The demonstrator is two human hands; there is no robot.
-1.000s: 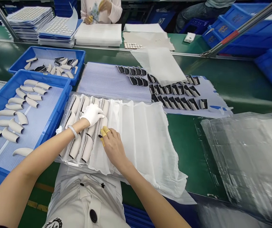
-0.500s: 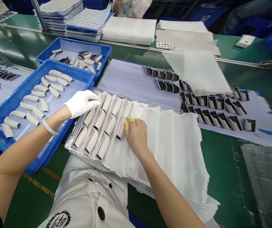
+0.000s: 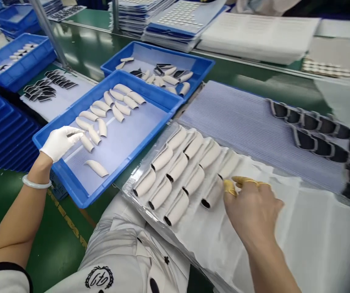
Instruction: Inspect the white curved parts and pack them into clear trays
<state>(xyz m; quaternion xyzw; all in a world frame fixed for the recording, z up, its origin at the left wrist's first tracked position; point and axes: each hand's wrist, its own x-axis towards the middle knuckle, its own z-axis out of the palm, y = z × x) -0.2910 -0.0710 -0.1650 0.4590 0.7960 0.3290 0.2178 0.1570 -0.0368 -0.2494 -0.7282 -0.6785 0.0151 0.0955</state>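
White-gloved left hand [image 3: 60, 142] hangs open over a blue plastic tray [image 3: 122, 165] — bare right hand [image 3: 252, 211], also released, sits beside cream curved sleeves [image 3: 177, 169] in a clear plastic tray [image 3: 132, 199].

A long green workbench surface [image 3: 285, 91] runs across the room, its glossy top catching light in pale streaks, with a steel rail [image 3: 254, 64] along its far side. At the upper left, a metal post [image 3: 48, 30] rises from the bench. Stacked blue crates [image 3: 6, 134] fill the left edge of the frame, and another blue crate [image 3: 16, 77] sits farther off in the upper left corner. Along the top of the frame lie piled blue-and-white sheets [image 3: 175, 20] beside a thick stack of pale foam sheets [image 3: 257, 40].
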